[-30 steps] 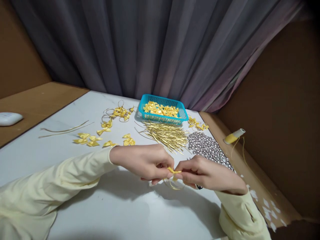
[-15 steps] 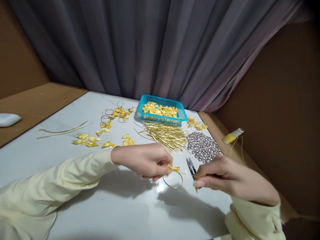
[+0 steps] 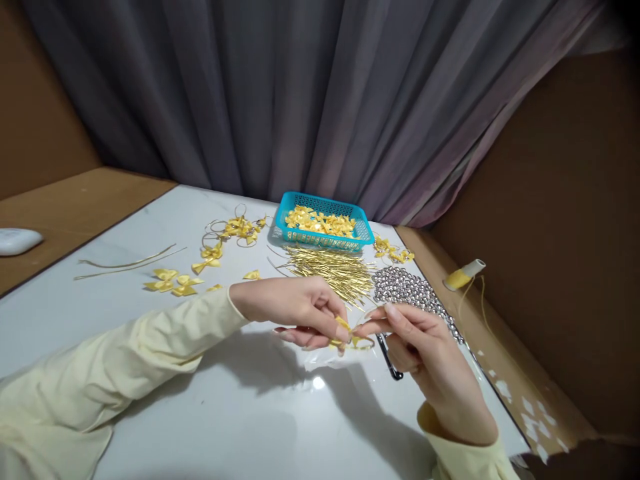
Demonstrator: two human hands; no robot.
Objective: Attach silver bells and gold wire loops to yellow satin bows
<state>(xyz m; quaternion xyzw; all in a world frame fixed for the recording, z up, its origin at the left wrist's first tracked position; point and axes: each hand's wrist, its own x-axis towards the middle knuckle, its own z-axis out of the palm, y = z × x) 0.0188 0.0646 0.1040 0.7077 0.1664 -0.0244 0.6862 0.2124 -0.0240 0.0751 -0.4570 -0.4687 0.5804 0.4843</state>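
My left hand (image 3: 307,313) is closed in a pinch on a small yellow ribbon bow (image 3: 341,323), just above the table's middle. A gold cord loop (image 3: 367,344) hangs from the bow and shows to the right of my left fingertips. My right hand (image 3: 425,343) is close beside it, with one fingertip at the bow and a thin cord end (image 3: 373,304) at its thumb and fingers. Black-handled thread snips (image 3: 389,360) lie on the table, partly behind my right hand. The bow is partly hidden by my fingers.
Behind my hands lie a pile of gold cord pieces (image 3: 330,270), silver beads (image 3: 403,287) and a blue basket (image 3: 283,227) of yellow bows. Loose bows (image 3: 185,285) and looped bows (image 3: 243,229) are at left. A thread spool (image 3: 465,275) stands at right.
My right hand has come left and up to the bow, its fingers turned upward. The thread snips now show more beside it. The bow and loop have tilted in my left hand.
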